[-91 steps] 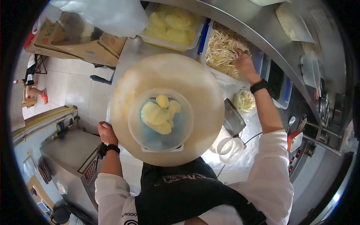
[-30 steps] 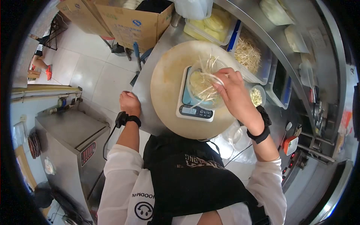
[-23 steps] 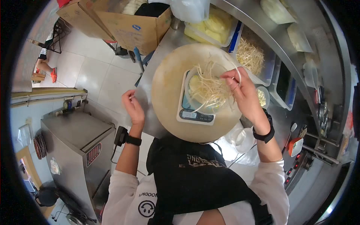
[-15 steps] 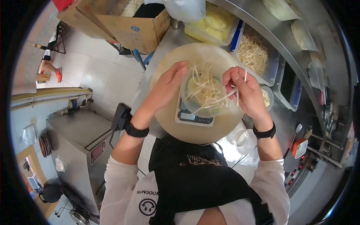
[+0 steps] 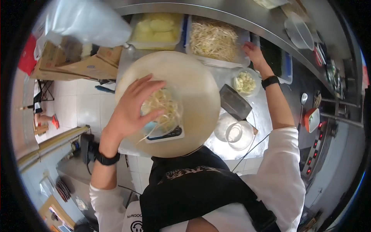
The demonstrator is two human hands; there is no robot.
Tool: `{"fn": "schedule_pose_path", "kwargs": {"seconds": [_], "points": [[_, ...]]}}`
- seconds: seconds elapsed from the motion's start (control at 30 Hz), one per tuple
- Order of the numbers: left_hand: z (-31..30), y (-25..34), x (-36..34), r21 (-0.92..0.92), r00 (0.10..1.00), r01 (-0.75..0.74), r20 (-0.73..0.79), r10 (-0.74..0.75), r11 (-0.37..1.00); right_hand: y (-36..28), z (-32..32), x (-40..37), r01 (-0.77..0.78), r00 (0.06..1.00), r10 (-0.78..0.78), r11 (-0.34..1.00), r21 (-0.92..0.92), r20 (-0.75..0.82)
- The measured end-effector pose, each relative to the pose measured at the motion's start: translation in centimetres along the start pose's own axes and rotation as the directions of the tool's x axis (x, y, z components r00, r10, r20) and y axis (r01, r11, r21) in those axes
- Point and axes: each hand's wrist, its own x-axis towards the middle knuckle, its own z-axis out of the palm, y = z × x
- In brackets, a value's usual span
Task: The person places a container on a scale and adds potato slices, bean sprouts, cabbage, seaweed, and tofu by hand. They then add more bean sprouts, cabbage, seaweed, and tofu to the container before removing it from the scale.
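Observation:
A bowl of bean sprouts stands on a digital kitchen scale, which rests on a round chopping board. My left hand is over the bowl's left side, fingers spread, partly hiding the sprouts. A few sprouts hang out at the bowl's near edge. At the right end of a plastic tub heaped with more bean sprouts, my right hand is held with its fingers loosely bent and apart. No sprouts show in it.
Behind the board sits a tub of yellow pieces in liquid. A bowl of chopped pale vegetable, a dark grey block-shaped container and clear containers stand to the right. A steel shelf edge runs overhead.
My right hand has left the bowl, moving right to the sprout tub; the sprouts it held no longer show. My left hand has come over the bowl. The view has turned right.

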Motion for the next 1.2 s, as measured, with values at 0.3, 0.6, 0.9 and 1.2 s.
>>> {"fn": "schedule_pose_path", "kwargs": {"seconds": [0.3, 0.6, 0.9, 1.2], "points": [[4.1, 2.4, -0.3, 0.395, 0.996, 0.044, 0.049, -0.069, 0.918, 8.2, -0.1, -10.3, 0.292, 0.949, -0.214, 0.873, -0.39, 0.231], [2.9, 4.8, 0.4, 0.353, 0.988, 0.152, -0.033, -0.15, 0.923, 6.4, 1.8, -9.5, 0.035, 0.963, 0.149, 0.759, -0.65, 0.226], [4.2, 4.7, -3.4, 0.209, 0.955, 0.231, -0.237, -0.18, 0.95, 10.7, -0.7, -8.4, 0.125, 0.963, -0.053, 0.957, -0.262, 0.263], [8.2, 4.7, -8.7, -0.025, 0.733, 0.528, -0.491, -0.471, 0.849, 7.1, -3.4, -11.1, -0.174, 0.971, 0.101, 0.92, 0.35, 0.216]]}}
